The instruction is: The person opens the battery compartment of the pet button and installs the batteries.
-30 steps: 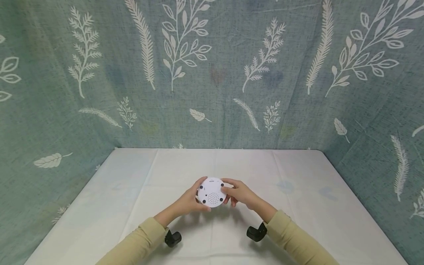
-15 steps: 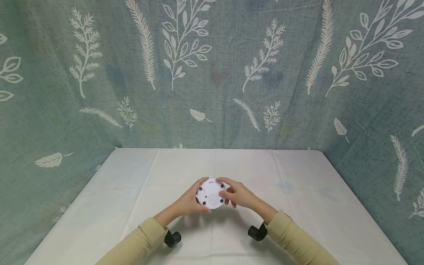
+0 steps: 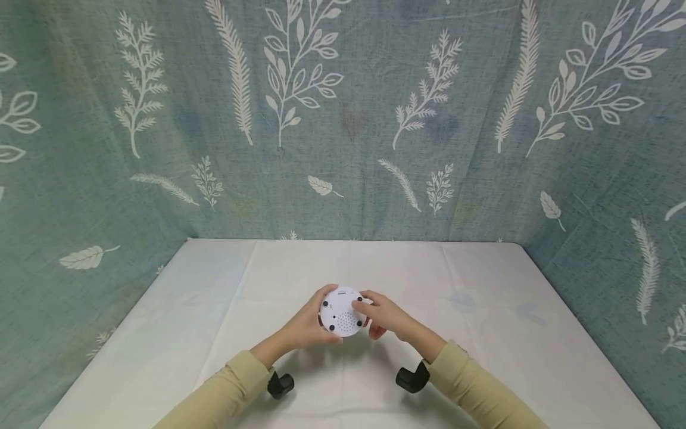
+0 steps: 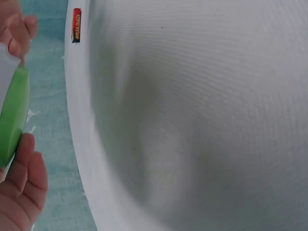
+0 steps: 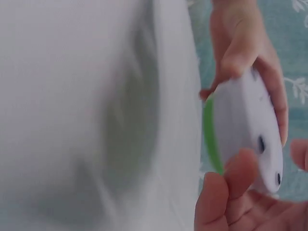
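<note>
A round white device (image 3: 339, 310) with a green rim (image 4: 15, 110) is held up above the table. Its flat face is turned toward me, showing a patch of small holes and several dark round feet. My left hand (image 3: 309, 322) grips it from the left, digits spread over its upper and lower edge. At the right edge is my right hand (image 3: 390, 314), its thumb over the face. In the right wrist view, that hand's fingers (image 5: 240, 171) lie against the device's side, while the thumb appears slightly apart from the face.
A white-clothed table (image 3: 241, 357) lies beneath, bordered by a green leaf-patterned curtain (image 3: 348, 179). A small red-and-black strip with yellow lettering (image 4: 76, 25) shows near the table's edge in the left wrist view. Black wrist mounts (image 3: 412, 378) hang below both sleeves.
My right index finger has slid along the rim toward the right, and the right thumb has shifted up and left over the face. The left hand keeps its hold, the device rising slightly.
</note>
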`<state>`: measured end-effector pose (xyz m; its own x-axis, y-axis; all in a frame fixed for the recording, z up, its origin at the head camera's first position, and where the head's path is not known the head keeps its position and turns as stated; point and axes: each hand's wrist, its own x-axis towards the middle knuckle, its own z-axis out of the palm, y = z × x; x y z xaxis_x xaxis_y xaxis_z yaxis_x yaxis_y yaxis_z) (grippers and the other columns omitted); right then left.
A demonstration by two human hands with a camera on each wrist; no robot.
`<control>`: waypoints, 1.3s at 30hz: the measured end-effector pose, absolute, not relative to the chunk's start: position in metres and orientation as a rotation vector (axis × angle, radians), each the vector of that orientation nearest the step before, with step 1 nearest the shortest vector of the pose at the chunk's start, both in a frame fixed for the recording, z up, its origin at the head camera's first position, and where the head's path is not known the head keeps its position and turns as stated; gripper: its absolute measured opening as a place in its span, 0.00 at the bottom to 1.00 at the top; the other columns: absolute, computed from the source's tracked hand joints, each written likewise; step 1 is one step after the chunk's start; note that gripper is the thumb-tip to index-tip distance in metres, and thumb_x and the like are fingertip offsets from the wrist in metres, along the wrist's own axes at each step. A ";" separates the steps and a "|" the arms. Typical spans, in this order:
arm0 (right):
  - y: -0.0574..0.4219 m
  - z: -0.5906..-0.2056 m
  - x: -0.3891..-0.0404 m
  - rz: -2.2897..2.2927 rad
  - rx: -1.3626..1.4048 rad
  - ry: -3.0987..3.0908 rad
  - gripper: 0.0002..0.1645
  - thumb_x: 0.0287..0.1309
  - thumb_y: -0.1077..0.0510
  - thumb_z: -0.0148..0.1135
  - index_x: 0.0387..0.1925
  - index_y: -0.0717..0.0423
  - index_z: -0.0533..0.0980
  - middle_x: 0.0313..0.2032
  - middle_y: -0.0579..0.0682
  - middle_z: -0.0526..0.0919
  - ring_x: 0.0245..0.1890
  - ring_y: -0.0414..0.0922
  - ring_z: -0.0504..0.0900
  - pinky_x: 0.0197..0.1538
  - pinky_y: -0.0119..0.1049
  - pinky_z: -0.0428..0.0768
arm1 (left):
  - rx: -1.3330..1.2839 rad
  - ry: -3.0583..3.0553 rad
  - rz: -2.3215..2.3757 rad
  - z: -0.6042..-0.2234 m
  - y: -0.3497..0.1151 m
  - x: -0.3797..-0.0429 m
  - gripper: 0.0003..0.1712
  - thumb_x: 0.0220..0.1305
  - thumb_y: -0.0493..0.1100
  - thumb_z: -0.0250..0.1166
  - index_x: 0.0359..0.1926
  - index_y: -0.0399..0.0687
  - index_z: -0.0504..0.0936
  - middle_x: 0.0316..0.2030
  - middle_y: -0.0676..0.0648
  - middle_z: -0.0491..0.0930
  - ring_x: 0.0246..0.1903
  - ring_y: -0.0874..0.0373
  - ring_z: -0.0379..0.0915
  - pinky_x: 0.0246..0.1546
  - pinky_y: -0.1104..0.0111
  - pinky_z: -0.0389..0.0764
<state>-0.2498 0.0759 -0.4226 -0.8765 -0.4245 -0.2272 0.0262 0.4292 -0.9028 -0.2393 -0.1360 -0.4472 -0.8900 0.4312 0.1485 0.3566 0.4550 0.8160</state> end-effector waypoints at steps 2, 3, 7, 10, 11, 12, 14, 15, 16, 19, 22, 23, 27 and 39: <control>0.073 -0.422 -0.250 -1.492 -0.219 2.187 0.36 0.60 0.39 0.50 0.62 0.56 0.62 0.30 0.56 0.75 0.15 0.42 0.73 0.22 0.35 0.76 | 0.702 2.650 1.419 -0.448 -0.136 -0.239 0.61 0.32 0.40 0.78 0.67 0.47 0.51 0.58 0.43 0.63 0.51 0.52 0.65 0.51 0.55 0.67; 0.072 -0.423 -0.250 -1.515 -0.171 2.153 0.37 0.60 0.38 0.49 0.62 0.57 0.62 0.32 0.56 0.74 0.16 0.42 0.74 0.22 0.34 0.76 | 0.699 2.674 1.405 -0.449 -0.136 -0.239 0.61 0.32 0.41 0.79 0.66 0.47 0.52 0.58 0.43 0.64 0.51 0.53 0.65 0.51 0.55 0.67; 0.067 -0.424 -0.252 -1.563 -0.074 2.062 0.36 0.60 0.38 0.47 0.60 0.59 0.64 0.37 0.57 0.72 0.22 0.44 0.78 0.22 0.33 0.75 | 0.729 2.744 1.349 -0.450 -0.136 -0.238 0.60 0.32 0.41 0.79 0.66 0.48 0.53 0.58 0.44 0.64 0.49 0.54 0.66 0.49 0.57 0.68; 0.064 -0.426 -0.253 -1.585 -0.059 2.010 0.35 0.60 0.38 0.46 0.58 0.59 0.64 0.40 0.58 0.72 0.25 0.46 0.80 0.24 0.34 0.76 | 0.830 2.814 1.256 -0.450 -0.135 -0.238 0.58 0.33 0.41 0.78 0.65 0.47 0.54 0.59 0.45 0.63 0.48 0.55 0.68 0.47 0.59 0.71; 0.063 -0.427 -0.254 -1.592 -0.058 1.995 0.35 0.60 0.38 0.46 0.58 0.60 0.64 0.40 0.58 0.72 0.25 0.46 0.80 0.24 0.35 0.77 | 0.874 2.842 1.214 -0.450 -0.135 -0.238 0.57 0.33 0.41 0.78 0.65 0.46 0.55 0.59 0.44 0.63 0.47 0.55 0.68 0.46 0.59 0.72; 0.062 -0.428 -0.254 -1.600 -0.057 1.980 0.35 0.60 0.38 0.46 0.58 0.60 0.64 0.41 0.59 0.73 0.25 0.47 0.81 0.25 0.36 0.77 | 0.913 2.875 1.161 -0.450 -0.135 -0.238 0.56 0.34 0.41 0.78 0.64 0.46 0.55 0.59 0.44 0.62 0.46 0.55 0.69 0.45 0.60 0.72; 0.060 -0.430 -0.255 -1.610 -0.056 1.962 0.36 0.59 0.38 0.47 0.58 0.60 0.64 0.42 0.58 0.73 0.26 0.48 0.81 0.26 0.38 0.78 | 0.990 2.941 1.052 -0.450 -0.134 -0.238 0.55 0.34 0.42 0.77 0.63 0.45 0.56 0.59 0.45 0.62 0.46 0.55 0.69 0.44 0.61 0.74; 0.060 -0.430 -0.255 -1.614 -0.055 1.954 0.36 0.59 0.37 0.47 0.58 0.60 0.64 0.42 0.58 0.73 0.26 0.48 0.81 0.26 0.39 0.79 | 1.015 2.968 0.998 -0.450 -0.134 -0.238 0.54 0.35 0.42 0.77 0.63 0.45 0.56 0.59 0.45 0.62 0.46 0.56 0.69 0.43 0.62 0.74; 0.059 -0.431 -0.255 -1.618 -0.052 1.948 0.37 0.58 0.37 0.48 0.58 0.59 0.64 0.42 0.58 0.73 0.27 0.48 0.81 0.27 0.40 0.79 | 1.035 2.989 0.962 -0.451 -0.134 -0.238 0.54 0.35 0.42 0.77 0.63 0.45 0.57 0.59 0.45 0.62 0.46 0.56 0.69 0.42 0.62 0.75; 0.057 -0.432 -0.255 -1.620 -0.049 1.943 0.37 0.57 0.36 0.48 0.57 0.59 0.64 0.42 0.57 0.73 0.27 0.48 0.80 0.29 0.41 0.79 | 1.059 3.041 0.871 -0.452 -0.134 -0.238 0.53 0.35 0.43 0.77 0.63 0.46 0.57 0.59 0.46 0.61 0.45 0.57 0.69 0.40 0.63 0.76; 0.055 -0.432 -0.256 -1.620 -0.034 1.948 0.37 0.57 0.36 0.48 0.57 0.59 0.64 0.42 0.57 0.73 0.27 0.48 0.79 0.29 0.40 0.79 | 1.065 3.073 0.823 -0.453 -0.134 -0.237 0.53 0.36 0.43 0.77 0.63 0.46 0.57 0.59 0.46 0.61 0.46 0.57 0.69 0.39 0.63 0.75; 0.054 -0.432 -0.255 -1.619 -0.026 1.951 0.37 0.57 0.36 0.47 0.57 0.59 0.64 0.42 0.57 0.73 0.27 0.47 0.79 0.29 0.40 0.79 | 1.067 3.083 0.806 -0.453 -0.134 -0.237 0.53 0.36 0.43 0.76 0.63 0.46 0.57 0.59 0.46 0.61 0.47 0.57 0.69 0.40 0.63 0.75; 0.051 -0.431 -0.255 -1.630 0.024 1.934 0.39 0.56 0.37 0.47 0.59 0.60 0.62 0.43 0.58 0.73 0.29 0.48 0.78 0.30 0.41 0.79 | 1.091 3.123 0.750 -0.453 -0.133 -0.237 0.53 0.36 0.42 0.77 0.63 0.46 0.57 0.59 0.45 0.61 0.49 0.54 0.68 0.42 0.62 0.75; 0.045 -0.427 -0.259 -1.729 0.078 1.722 0.45 0.51 0.45 0.44 0.65 0.64 0.46 0.54 0.70 0.63 0.43 0.68 0.75 0.39 0.60 0.75 | 1.164 3.198 0.620 -0.454 -0.129 -0.235 0.55 0.32 0.41 0.79 0.62 0.46 0.57 0.57 0.43 0.62 0.47 0.52 0.71 0.41 0.63 0.77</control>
<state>-0.2585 0.0450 -0.4269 -0.7633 -0.4163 -0.4940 0.4957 0.1130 -0.8611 -0.2355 -0.1289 -0.4539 -0.7294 0.5505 0.4061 0.6624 0.7168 0.2180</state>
